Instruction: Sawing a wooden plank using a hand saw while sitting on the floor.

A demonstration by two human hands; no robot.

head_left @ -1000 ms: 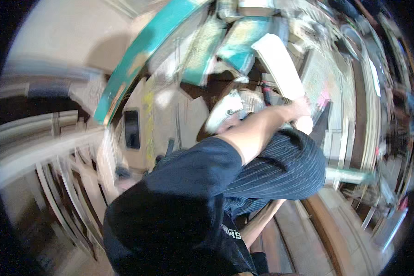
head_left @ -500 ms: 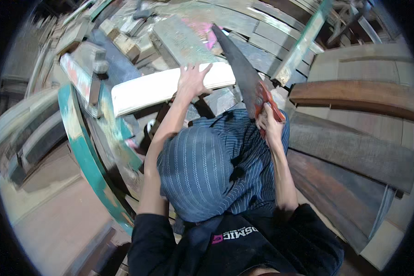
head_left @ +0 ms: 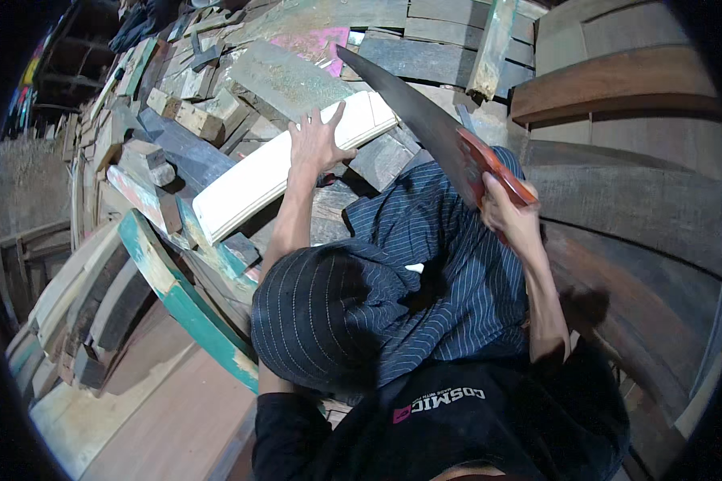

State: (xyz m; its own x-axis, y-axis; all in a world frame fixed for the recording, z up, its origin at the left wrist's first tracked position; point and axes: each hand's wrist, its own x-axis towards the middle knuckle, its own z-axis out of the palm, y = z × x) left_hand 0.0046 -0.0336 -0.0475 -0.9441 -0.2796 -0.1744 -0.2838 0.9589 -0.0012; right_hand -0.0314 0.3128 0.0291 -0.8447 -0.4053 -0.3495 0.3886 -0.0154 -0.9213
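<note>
A white board (head_left: pixel 253 180) lies slanting across the wood pieces ahead of my lap. My left hand (head_left: pixel 317 144) grips it across its width toward the right end, fingers over the far edge and thumb at the near side. In my right hand (head_left: pixel 509 212) is the orange-red handle of a handsaw (head_left: pixel 421 116), held above my right knee. The long dark blade slants up and left, passing by the board's right end. Whether the blade touches the board I cannot tell. My legs are covered by dark blue striped cloth (head_left: pixel 433 280).
Wood offcuts (head_left: pixel 200 120) and a grey-green plank (head_left: pixel 289 80) lie beyond the board. A curved teal piece (head_left: pixel 196 313) stands at my left. Brown and grey planks (head_left: pixel 618 80) stretch along my right. A hammer-like tool (head_left: pixel 204 54) rests among the far offcuts.
The white board now slants more steeply, its right end farther up. My right hand and the saw sit farther right, the blade lying more toward the left. The whole view has also shifted.
</note>
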